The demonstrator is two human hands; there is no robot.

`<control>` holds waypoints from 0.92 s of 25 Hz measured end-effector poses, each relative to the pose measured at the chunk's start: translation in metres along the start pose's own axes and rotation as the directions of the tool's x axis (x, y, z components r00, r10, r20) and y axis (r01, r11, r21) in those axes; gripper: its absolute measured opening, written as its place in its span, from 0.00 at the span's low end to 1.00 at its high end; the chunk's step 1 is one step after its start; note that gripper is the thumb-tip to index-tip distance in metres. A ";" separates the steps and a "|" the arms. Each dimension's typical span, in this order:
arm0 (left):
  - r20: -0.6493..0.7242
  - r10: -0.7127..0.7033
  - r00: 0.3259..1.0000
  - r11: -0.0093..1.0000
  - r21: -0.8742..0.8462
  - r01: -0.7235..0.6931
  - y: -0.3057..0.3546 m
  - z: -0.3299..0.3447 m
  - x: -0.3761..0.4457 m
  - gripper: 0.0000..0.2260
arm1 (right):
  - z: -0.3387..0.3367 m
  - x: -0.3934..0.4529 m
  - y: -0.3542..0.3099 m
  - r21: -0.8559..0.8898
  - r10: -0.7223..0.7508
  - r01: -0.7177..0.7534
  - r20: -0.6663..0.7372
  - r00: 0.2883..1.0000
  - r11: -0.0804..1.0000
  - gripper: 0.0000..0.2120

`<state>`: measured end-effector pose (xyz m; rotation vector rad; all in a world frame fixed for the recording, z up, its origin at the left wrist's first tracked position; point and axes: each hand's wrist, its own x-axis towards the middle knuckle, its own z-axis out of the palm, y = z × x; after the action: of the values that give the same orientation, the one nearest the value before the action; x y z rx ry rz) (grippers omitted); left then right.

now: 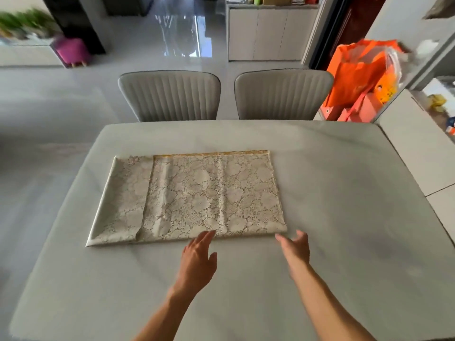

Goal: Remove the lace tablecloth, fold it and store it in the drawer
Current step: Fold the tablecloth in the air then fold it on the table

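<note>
My left hand (197, 254) and right hand (295, 249) — both open, empty — reach the near edge of the folded lace tablecloth (197, 195) (flat on the desk (344, 217)).

No text, label or number is legible on anything here.

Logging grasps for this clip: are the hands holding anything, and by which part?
Nothing is held. The left hand and right hand are open at the near edge of the folded lace tablecloth.
</note>
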<state>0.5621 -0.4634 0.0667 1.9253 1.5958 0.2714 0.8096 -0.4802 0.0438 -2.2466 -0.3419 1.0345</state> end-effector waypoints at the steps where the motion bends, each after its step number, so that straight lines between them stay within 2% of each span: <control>1: 0.037 -0.002 0.999 0.998 0.064 -0.001 0.003 0.010 0.013 0.29 | 0.002 0.022 -0.003 -0.015 -0.014 0.014 0.035 0.999 1.000 0.33; 3: 0.144 -0.028 0.989 0.978 0.206 -0.003 0.007 0.030 0.034 0.31 | 0.005 0.053 -0.007 -0.063 -0.054 0.060 0.096 0.994 0.996 0.30; 6: 0.260 -0.054 0.964 0.941 0.336 -0.038 0.021 0.058 0.055 0.33 | 0.004 0.078 -0.003 -0.020 -0.084 0.087 0.115 0.990 0.996 0.13; 10: 0.264 -0.020 0.964 0.930 0.358 -0.079 0.019 0.077 0.068 0.33 | 0.003 0.091 0.006 0.050 -0.126 0.119 0.161 0.979 0.992 0.13; 14: 0.262 0.000 0.965 0.925 0.366 -0.100 0.013 0.081 0.075 0.31 | 0.005 0.097 0.005 -0.080 -0.198 0.217 0.197 0.960 0.973 0.10; 17: 0.332 0.090 0.939 0.934 0.300 -0.195 0.020 0.081 0.069 0.28 | -0.024 0.102 0.012 -0.227 -0.297 0.305 0.067 0.952 0.925 0.05; 19: 0.337 0.148 0.930 0.927 0.281 -0.250 0.032 0.083 0.064 0.24 | -0.067 0.111 0.023 -0.371 -0.237 0.189 -0.085 0.968 0.909 0.07; 20: 0.291 0.108 0.951 0.923 0.325 -0.204 0.037 0.083 0.064 0.23 | -0.088 0.114 0.029 -0.478 -0.206 0.102 -0.170 0.964 0.873 0.09; 21: 0.225 0.019 0.974 0.919 0.380 -0.106 0.039 0.081 0.066 0.23 | -0.104 0.112 0.035 -0.611 -0.233 0.043 -0.235 0.944 0.790 0.11; 22: 0.168 -0.104 0.980 0.902 0.432 0.022 0.034 0.078 0.066 0.25 | -0.108 0.107 0.041 -0.729 -0.341 0.066 -0.237 0.910 0.681 0.15; 23: 0.132 -0.223 0.966 0.876 0.463 0.139 0.025 0.074 0.063 0.29 | -0.100 0.098 0.045 -0.796 -0.491 0.195 -0.142 0.859 0.573 0.19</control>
<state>0.6370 -0.4301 0.0085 2.0364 1.8122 -0.3806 0.9477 -0.5125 0.0062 -2.8487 -1.2092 0.2282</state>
